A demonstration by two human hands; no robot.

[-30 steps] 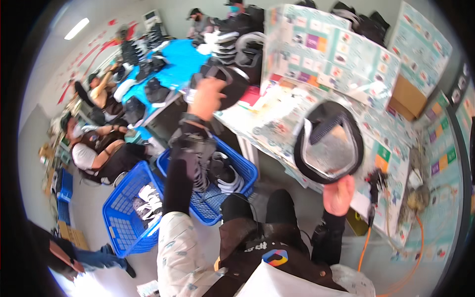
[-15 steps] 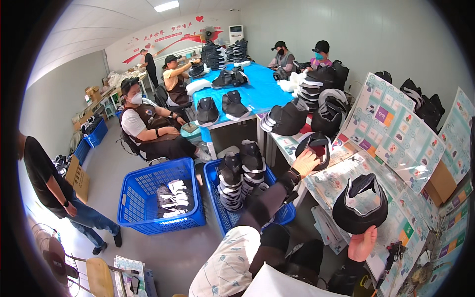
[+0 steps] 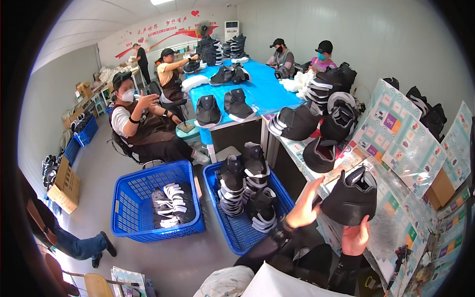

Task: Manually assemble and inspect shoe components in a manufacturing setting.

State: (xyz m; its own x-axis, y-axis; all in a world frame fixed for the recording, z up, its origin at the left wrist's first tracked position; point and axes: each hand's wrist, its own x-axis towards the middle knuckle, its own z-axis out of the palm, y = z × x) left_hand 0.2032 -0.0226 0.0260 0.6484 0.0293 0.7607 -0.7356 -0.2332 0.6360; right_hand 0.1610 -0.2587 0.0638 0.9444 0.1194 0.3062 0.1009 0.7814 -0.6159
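A black shoe upper with a grey-lined opening is in my right hand, thumb on its outer face. My left hand is beside its left side, fingers stretched out and apart; whether the fingertips touch it I cannot make out. Just beyond, another black upper with a red inside rests on the workbench. Stacked black uppers with pale edges stand farther along the bench.
Two blue baskets, the left one and the right one, hold uppers on the floor. A blue-covered table bears more uppers. Printed sheets lean along the bench's right side. A seated co-worker raises a hand; others sit farther back.
My left hand has let go of the upper on the bench and come back beside the one in my right hand. That upper has shifted slightly left. The seated co-worker has raised a hand.
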